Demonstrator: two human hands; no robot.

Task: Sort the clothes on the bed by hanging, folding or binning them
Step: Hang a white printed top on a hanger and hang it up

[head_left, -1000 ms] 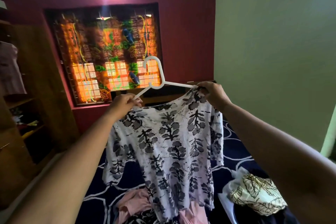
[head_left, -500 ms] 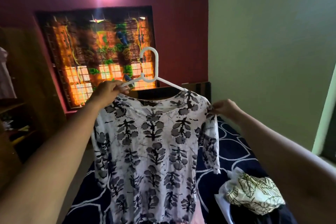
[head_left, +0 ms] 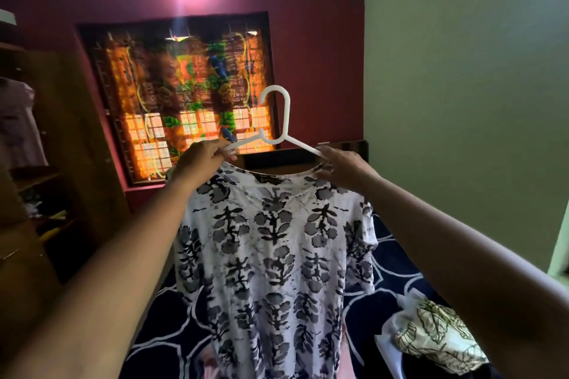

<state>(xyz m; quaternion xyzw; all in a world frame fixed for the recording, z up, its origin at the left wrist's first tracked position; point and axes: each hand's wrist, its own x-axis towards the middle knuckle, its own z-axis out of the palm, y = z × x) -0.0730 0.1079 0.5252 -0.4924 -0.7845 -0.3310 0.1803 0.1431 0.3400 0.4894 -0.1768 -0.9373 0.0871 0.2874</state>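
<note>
Now the right hand [head_left: 345, 168] has shifted from sleeve [head_left: 361, 243] to hanger [head_left: 287, 120].

I see the top [head_left: 274, 255] hanging from the hanger [head_left: 278, 120] between left hand [head_left: 200, 160] and right hand [head_left: 345, 168], above the bed [head_left: 172, 317]; window [head_left: 184, 95] behind, shelves [head_left: 30, 178] left, another garment [head_left: 437, 335] on the bed at right.
</note>
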